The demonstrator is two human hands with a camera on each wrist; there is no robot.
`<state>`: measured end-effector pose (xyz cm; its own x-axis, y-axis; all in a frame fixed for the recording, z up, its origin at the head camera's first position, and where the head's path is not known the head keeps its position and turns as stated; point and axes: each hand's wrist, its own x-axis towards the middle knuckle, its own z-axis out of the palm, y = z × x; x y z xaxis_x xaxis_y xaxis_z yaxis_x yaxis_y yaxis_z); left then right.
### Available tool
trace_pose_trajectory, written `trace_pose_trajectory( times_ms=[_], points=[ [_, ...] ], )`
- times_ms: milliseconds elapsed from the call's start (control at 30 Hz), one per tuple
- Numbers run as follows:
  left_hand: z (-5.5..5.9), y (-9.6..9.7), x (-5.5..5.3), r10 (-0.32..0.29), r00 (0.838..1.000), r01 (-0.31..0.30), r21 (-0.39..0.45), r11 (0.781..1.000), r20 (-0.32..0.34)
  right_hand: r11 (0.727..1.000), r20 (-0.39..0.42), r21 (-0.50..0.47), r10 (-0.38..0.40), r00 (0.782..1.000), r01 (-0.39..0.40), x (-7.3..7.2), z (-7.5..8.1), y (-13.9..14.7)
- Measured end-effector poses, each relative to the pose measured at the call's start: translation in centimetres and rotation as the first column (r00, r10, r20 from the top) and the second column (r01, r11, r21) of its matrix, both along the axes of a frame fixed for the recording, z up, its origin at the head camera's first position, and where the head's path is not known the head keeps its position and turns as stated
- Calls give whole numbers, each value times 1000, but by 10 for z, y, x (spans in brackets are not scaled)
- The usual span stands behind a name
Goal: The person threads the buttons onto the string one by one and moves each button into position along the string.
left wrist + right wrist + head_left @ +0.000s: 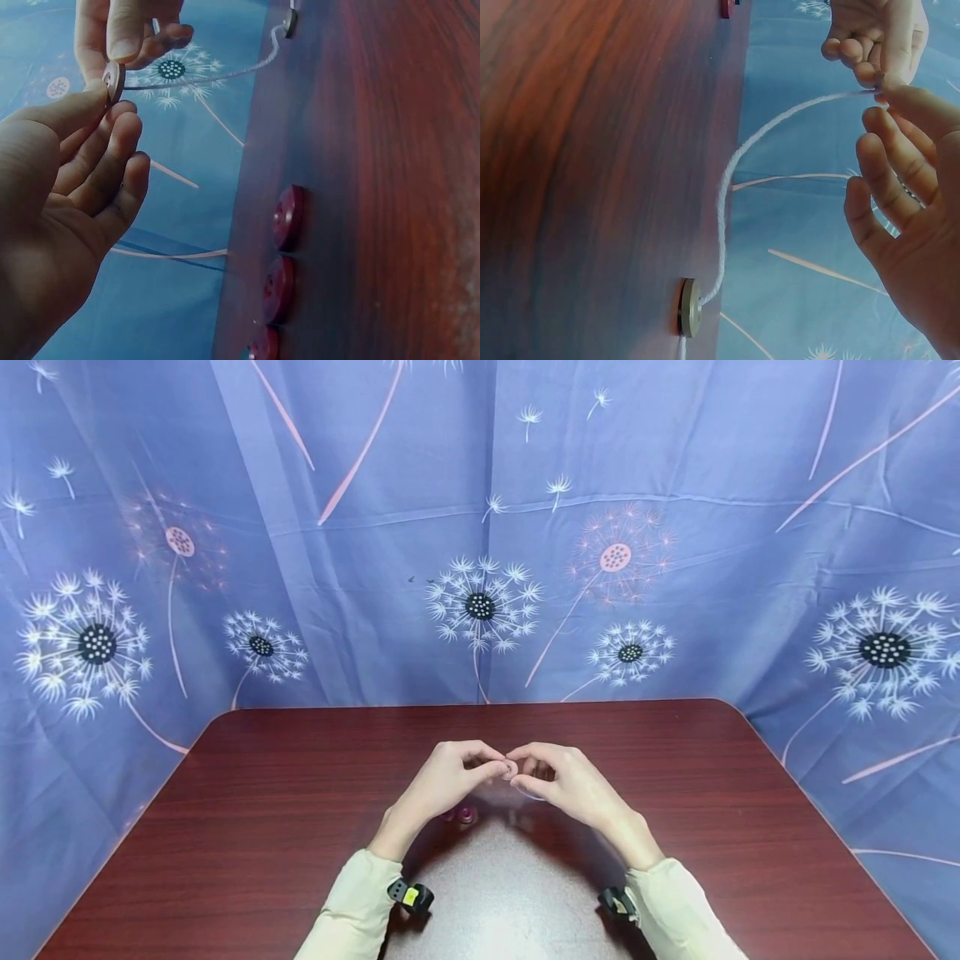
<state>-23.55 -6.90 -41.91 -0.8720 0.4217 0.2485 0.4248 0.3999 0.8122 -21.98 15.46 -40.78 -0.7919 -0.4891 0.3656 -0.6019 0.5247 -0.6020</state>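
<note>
My left hand (444,781) pinches a brownish button (114,82) between thumb and fingertips, holding it above the table. From the other side my right hand (573,781) has its thumb and a finger on the same button's edge. A pale cord (726,187) leads from that button, bends downward and runs to a second, brass-coloured button (691,307) standing on edge at the tabletop. In the left wrist view several dark red buttons (279,289) sit in a row below my left hand. Fingertips partly cover the held button's holes.
The dark red wood-grain table (247,827) has rounded far corners. Behind and beside it hangs a blue curtain (375,610) with a dandelion print. Black bands (411,896) are strapped on both wrists, over pale sleeves.
</note>
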Motion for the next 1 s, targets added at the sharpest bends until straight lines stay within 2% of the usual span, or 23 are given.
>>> trace_pose_trajectory(
  times_ms=[467, 867, 1000],
  points=[
    [0, -2, 0, -16, 1000, 17, 12, 1000, -22, 1000, 12, 3, 18, 1000, -18, 1, 0, 1],
    [0, -8, -2, -37, 999, 37, -11, 999, -11, 1000, 14, 13, 20, 1000, -21, 0, -1, 3],
    [-1, -11, -3, -42, 999, 41, -38, 998, -26, 999, 27, 20, 28, 999, -29, 0, -1, 4]
  ],
)
